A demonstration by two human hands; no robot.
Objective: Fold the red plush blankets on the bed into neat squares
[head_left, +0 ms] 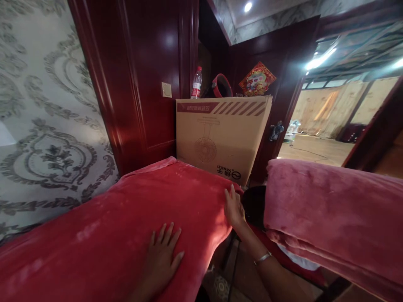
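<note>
A red plush blanket [132, 214] is spread over a long raised surface, reaching from the lower left to the cardboard box. My left hand [162, 253] lies flat on it near the front, fingers spread, holding nothing. At the blanket's right edge, close to its far corner, my right hand [234, 209] touches the cloth. Two of its fingers point forward and apart; the others bend over the edge and are partly hidden. A bracelet [262, 258] circles my right wrist.
Behind the blanket stands a large cardboard box [223, 134], with a plastic bottle [197, 84] and a red-rimmed round object [222, 86] on top. A folded pink blanket [330, 209] lies at right. Patterned wallpaper [53, 155] covers the left wall. The doorway opens onto another room.
</note>
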